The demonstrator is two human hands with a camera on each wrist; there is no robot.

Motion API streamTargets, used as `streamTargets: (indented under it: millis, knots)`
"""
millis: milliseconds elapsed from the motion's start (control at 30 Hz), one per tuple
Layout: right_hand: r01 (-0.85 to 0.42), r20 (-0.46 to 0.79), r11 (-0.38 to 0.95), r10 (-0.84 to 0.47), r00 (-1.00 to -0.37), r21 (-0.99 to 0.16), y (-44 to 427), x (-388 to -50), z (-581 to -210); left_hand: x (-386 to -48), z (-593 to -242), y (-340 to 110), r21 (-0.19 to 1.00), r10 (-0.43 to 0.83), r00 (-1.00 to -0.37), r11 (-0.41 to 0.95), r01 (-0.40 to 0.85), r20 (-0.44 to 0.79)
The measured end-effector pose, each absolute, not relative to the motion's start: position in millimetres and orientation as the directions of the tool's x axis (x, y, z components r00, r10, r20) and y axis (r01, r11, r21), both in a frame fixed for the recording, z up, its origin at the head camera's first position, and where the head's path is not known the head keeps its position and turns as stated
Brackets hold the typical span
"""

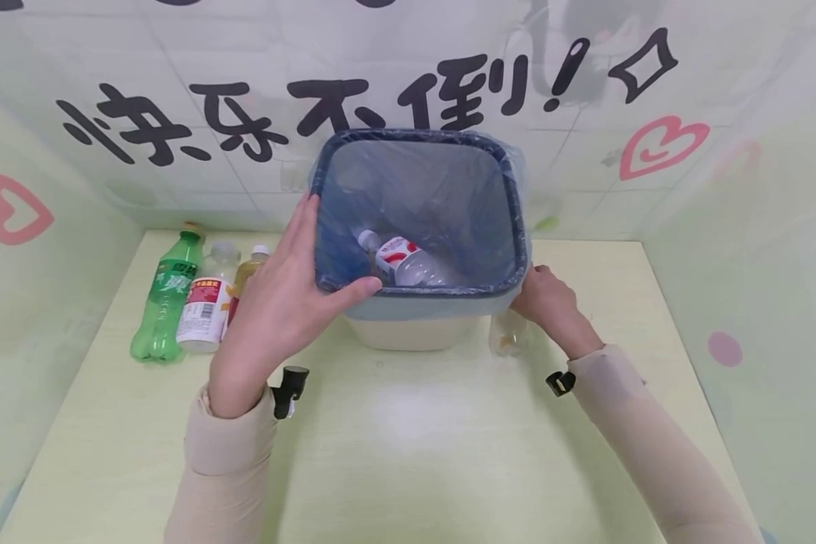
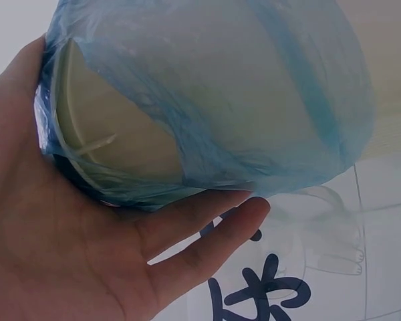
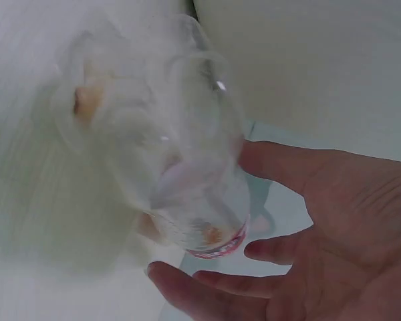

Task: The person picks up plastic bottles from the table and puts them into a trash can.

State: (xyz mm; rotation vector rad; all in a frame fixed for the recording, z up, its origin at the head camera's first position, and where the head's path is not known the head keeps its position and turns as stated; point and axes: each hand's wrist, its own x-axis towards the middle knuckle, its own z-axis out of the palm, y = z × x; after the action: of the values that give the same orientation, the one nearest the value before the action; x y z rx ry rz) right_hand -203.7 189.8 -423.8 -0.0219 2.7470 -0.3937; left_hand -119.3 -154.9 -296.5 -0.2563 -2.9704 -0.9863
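Note:
A cream bin [image 1: 418,335] lined with a translucent blue bag [image 2: 274,120] stands at centre, its mouth facing the head camera. Inside it lies a clear bottle with a red-and-white label [image 1: 397,253]. My left hand [image 1: 275,310] grips the bin's left front corner, thumb over the rim and fingers along the outer left side. Beside the bin's right side, my right hand [image 1: 551,302] holds a clear bottle [image 3: 200,194], the thumb against it and the fingers partly behind it. Its lower part [image 1: 508,335] shows below the hand in the head view.
On the table [image 1: 394,453], left of the bin, a green bottle [image 1: 166,298], a white-labelled bottle [image 1: 204,306] and an amber one [image 1: 251,264] stand close together. A printed, translucent sheet [image 1: 258,174] hangs behind, with similar sheeting on both sides.

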Motion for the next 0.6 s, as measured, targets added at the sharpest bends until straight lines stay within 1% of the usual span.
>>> streamTargets:
  millis: [200,367,600]
  knots:
    - [0.049,-0.389,0.96,-0.065,-0.919,-0.277,188.2,-205.2,-428.0,-119.2,-296.3,-154.6,0.587,0.154,-0.987,0.794,0.157,0.056]
    - [0.045,-0.381,0.955,-0.073,-0.922,-0.292,189.7,-207.0,-428.9,-118.9,-295.1,-154.8,0.585,0.154,-0.987,0.796,0.155,0.053]
    - [0.086,-0.406,0.945,-0.052,-0.913,-0.315,192.0,-209.4,-430.0,-119.4,-295.2,-154.7,0.589,0.156,-0.987,0.793,0.154,0.048]
